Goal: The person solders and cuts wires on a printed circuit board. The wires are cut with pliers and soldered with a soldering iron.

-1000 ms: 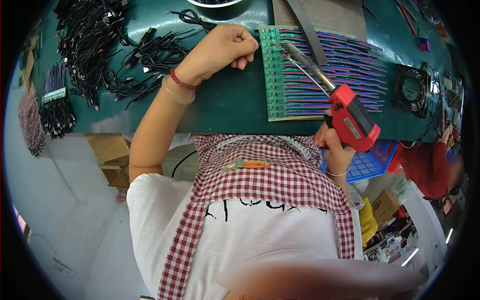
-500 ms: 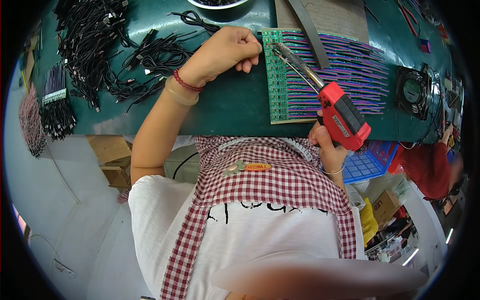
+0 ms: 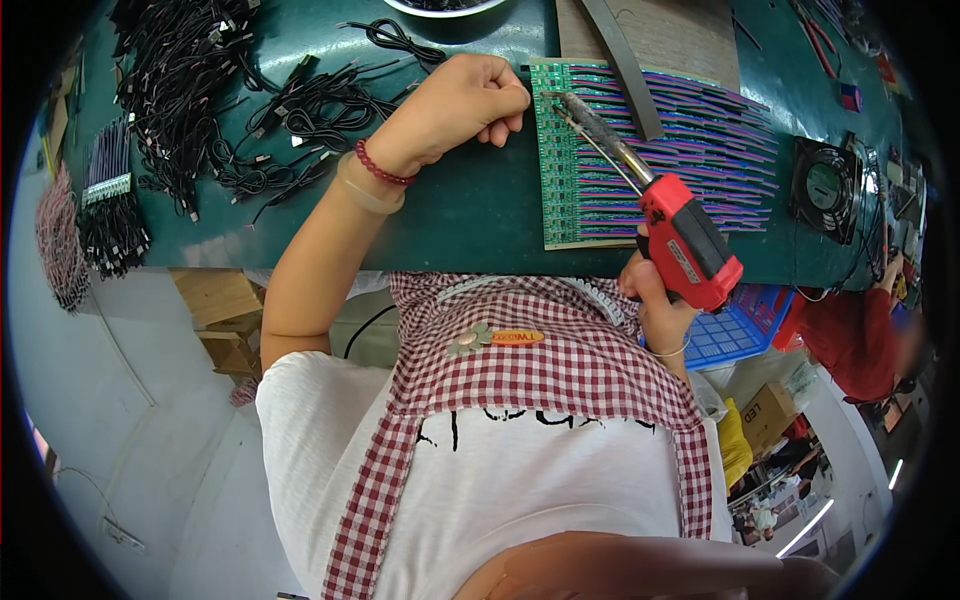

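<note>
My left hand [image 3: 468,108] is closed, fingers curled, beside the upper left edge of a green circuit board panel [image 3: 558,180]. Whatever its fingertips pinch is hidden. In my right hand [image 3: 655,305] is a red and black soldering gun [image 3: 690,240], gripped by its handle below the table's front edge. Its long metal tip reaches up and left over the panel, ending near the top left pads, close to my left fingertips. Contact with the board cannot be made out. Rows of red, blue and black wires [image 3: 700,155] run rightward from the panel.
A grey strip [image 3: 625,75] lies across the panel's top. Black cables [image 3: 185,90] are heaped at the left, with looser coils [image 3: 320,115] nearer my left arm. A white bowl [image 3: 450,12] stands at the back. At the right are a fan [image 3: 825,188] and a blue basket [image 3: 730,335].
Both hands keep nearly the same pose. The scene has shifted slightly to the right, and the soldering gun's tip sits a touch lower on the panel.
</note>
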`<state>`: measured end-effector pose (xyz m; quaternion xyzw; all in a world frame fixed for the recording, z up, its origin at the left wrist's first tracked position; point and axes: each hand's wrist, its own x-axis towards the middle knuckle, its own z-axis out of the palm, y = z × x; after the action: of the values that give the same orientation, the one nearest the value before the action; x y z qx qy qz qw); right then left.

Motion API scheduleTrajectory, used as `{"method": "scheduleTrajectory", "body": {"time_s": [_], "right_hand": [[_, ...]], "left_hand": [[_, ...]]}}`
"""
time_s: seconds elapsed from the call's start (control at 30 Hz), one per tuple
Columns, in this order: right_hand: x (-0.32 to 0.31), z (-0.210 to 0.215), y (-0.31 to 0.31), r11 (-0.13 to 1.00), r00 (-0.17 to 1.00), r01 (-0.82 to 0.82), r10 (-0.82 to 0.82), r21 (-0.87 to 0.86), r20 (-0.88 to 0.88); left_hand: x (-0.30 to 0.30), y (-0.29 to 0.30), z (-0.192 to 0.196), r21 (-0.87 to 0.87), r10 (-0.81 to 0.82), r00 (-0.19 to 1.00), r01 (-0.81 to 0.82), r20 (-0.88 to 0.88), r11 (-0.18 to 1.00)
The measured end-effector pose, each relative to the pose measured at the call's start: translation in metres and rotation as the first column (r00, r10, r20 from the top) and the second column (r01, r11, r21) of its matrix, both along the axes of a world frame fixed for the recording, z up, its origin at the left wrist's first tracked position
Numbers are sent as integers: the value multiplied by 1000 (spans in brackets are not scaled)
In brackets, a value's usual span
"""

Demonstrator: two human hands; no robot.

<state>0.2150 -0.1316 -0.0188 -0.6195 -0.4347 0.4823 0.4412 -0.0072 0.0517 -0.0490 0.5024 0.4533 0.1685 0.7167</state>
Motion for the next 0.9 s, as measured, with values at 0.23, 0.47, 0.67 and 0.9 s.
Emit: {"method": "scheduleTrajectory", "body": {"time_s": [0.23,0.47,0.67,0.9], "right_hand": [[1,-3,-1,984,987,88,-107,-156,-119],[6,-11,-8,998,996,-63,63,-5,63],[0,1,2,999,996,30,-31,-11,-79],[-4,1,5,998,995,29,-33,-48,-90]], "left_hand": [[-1,1,0,11,-5,1000,5,2,1000],[0,1,0,10,3,1000,-3,-10,1000],[1,0,2,3,12,1000,-12,7,1000],[1,0,0,15,14,1000,-14,7,1000]]}}
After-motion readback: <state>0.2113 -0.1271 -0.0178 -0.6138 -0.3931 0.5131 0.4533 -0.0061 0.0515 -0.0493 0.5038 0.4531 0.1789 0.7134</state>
